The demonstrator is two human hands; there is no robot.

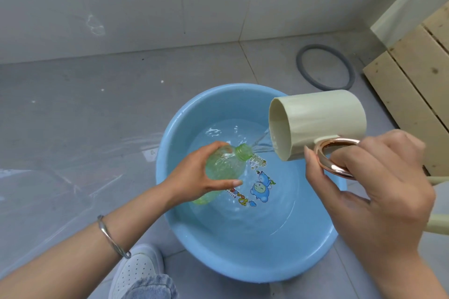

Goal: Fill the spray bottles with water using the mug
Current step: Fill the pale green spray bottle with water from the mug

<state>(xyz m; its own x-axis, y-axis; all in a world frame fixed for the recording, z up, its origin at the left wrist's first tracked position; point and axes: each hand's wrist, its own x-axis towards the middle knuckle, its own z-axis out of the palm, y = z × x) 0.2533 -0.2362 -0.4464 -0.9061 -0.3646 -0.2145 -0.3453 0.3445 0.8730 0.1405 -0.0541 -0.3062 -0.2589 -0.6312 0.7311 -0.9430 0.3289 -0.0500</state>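
Left hand [194,172] grips green bottle [223,167] tilted over blue basin [170,201]; right hand [374,177] holds mug [318,124] by handle, pouring. Stream may miss narrow neck [243,152], spilling into basin.

We see a glossy blue plastic basin [218,260], a translucent green plastic bottle [226,165], a matt cream mug [323,119] with shiny rose-gold handle [325,165], and rough pale wood planks [418,85].
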